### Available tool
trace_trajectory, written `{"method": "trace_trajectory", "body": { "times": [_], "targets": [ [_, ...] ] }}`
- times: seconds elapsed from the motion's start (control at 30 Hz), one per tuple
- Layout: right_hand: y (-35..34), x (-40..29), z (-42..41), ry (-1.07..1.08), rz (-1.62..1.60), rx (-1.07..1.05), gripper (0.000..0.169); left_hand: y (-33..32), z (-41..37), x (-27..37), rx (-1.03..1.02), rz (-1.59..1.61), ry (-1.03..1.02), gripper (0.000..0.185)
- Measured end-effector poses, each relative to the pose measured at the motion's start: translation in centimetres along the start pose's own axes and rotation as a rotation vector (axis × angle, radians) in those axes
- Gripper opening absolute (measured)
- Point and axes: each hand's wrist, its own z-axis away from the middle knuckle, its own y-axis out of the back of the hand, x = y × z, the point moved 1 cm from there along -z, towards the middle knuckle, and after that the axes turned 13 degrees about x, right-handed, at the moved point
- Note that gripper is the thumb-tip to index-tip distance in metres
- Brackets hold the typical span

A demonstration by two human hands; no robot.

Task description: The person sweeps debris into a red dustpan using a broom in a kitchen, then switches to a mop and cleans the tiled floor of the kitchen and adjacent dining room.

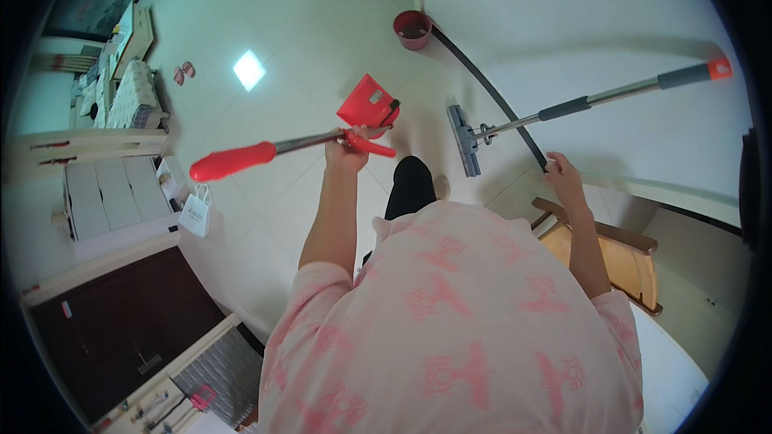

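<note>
My left hand is closed around the metal pole of a long-handled tool with a red grip. Beside my fingers is a red plastic part; whether it belongs to that pole cannot be told. Just beyond the hand is a red dustpan, with a dark piece at its edge. My right hand holds nothing, its fingers loosely bent and apart, near the dark baseboard. Above it, a squeeze mop with a metal pole and grey head leans on the white wall, its head on the floor.
A dark red bucket stands by the wall's corner. A wooden chair and a white round table are at the right. A white paper bag, pink slippers and a dark door lie to the left.
</note>
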Motion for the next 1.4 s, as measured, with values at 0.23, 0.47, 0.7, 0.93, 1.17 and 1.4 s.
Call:
{"method": "trace_trajectory", "body": {
  "times": [0.23, 0.47, 0.7, 0.93, 1.17, 1.4],
  "targets": [
    [-3.3, 0.9, -1.2, 0.140, 0.386, 0.037, 0.024, -15.3, -12.7, 2.5, 0.002, -0.054, -0.056, 0.030],
    [-1.6, -7.4, -3.2, -0.121, 0.708, -0.016, 0.020, -26.4, -23.9, 3.6, 0.075, -0.073, -0.107, 0.031],
    [5.8, -19.7, -13.3, 0.382, 1.099, 0.284, 0.031, -35.9, -28.2, 1.5, 0.049, -0.075, -0.070, 0.027],
    [10.0, -18.1, -19.0, -0.018, 1.742, -0.208, 0.034, -39.2, -29.8, 1.0, 0.083, -0.112, 0.031, 0.027],
    [8.5, -15.5, -21.2, -0.045, 1.583, -0.485, 0.011, -36.2, -31.4, 3.8, 0.254, -0.037, 0.083, 0.026],
    [5.4, -24.7, -17.9, 0.024, 1.542, -0.400, 0.006, -32.1, -29.8, 4.2, 0.182, -0.141, 0.123, 0.043]
  ]
}}
